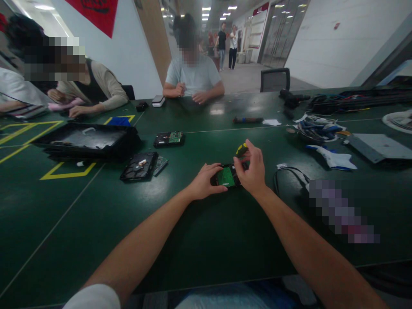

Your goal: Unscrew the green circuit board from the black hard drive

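Note:
A hard drive [226,177] lies on the green table, its green circuit board facing up. My left hand [207,182] grips the drive's left end, thumb along the near edge and fingers on the far side. Over the drive's right end, my right hand [252,167] is closed around a screwdriver with a yellow and black handle [241,149]. The screwdriver's tip is hidden behind my fingers, so I cannot tell whether it touches a screw.
Left of my hands lie an opened drive casing [139,166], a loose circuit board [160,165], another hard drive [168,139] and a black tray [90,139]. To the right are a cable [291,169], a glove [333,158] and a metal box [381,146]. A person [196,77] sits opposite.

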A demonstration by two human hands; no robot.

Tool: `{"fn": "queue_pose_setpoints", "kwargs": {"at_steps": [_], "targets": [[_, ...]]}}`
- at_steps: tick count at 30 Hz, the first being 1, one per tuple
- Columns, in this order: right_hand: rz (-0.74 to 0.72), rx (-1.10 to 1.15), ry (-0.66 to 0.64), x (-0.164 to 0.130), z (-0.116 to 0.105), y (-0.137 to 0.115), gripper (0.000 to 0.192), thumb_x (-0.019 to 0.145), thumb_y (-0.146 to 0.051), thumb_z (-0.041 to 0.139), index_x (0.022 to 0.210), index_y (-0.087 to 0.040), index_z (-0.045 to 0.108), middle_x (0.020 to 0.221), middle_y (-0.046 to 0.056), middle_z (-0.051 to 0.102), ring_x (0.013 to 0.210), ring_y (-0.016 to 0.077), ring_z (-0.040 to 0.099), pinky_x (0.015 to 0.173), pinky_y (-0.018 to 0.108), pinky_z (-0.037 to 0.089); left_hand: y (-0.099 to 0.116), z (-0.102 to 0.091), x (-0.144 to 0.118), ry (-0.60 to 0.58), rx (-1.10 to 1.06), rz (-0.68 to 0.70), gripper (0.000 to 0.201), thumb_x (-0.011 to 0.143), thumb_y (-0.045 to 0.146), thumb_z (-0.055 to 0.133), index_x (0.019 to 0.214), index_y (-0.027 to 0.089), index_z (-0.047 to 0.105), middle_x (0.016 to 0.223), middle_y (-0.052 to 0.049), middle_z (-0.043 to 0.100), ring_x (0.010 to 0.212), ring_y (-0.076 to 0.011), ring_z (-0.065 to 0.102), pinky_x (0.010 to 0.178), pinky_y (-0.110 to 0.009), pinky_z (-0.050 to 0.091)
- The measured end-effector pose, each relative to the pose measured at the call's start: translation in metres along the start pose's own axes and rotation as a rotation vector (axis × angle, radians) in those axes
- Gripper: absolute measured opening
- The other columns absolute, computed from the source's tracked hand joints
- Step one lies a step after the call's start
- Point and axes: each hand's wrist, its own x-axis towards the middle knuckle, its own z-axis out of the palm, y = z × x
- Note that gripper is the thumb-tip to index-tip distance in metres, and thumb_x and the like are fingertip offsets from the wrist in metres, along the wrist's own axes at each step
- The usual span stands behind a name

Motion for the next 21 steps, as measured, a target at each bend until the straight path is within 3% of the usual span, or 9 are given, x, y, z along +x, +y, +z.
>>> {"fn": "queue_pose_setpoints", "kwargs": {"at_steps": [14,21], "targets": [[-0.001,0.003,-0.025,-0.0004,-0.0011,-0.0003,0.068,0.099,-0.03,0.057,0.16,-0.029,0.027,0.135,0.015,0.053,0.099,0.0233,0.064,0.086,0.048,0.065,0.0016,-0.0014,0.0004,-0.003,0.001,-0.006,0.083,0.078,0.064,0.077,0.146,0.024,0.052,0.159,-0.013,0.046,0.148,-0.0361,0.042,0.128,-0.063,0.017],[0.013,-0.026,-0.017,0.0008,-0.0017,-0.0003,0.068,0.097,-0.034,0.061,0.158,-0.03,0.032,0.129,0.013,0.055,0.095,0.0226,0.063,0.075,0.042,0.066,0.0026,-0.0027,-0.0003,-0.015,-0.002,-0.013,0.082,0.078,0.063,0.077,0.146,0.025,0.052,0.16,-0.013,0.045,0.15,-0.0367,0.04,0.128,-0.063,0.016]]}}
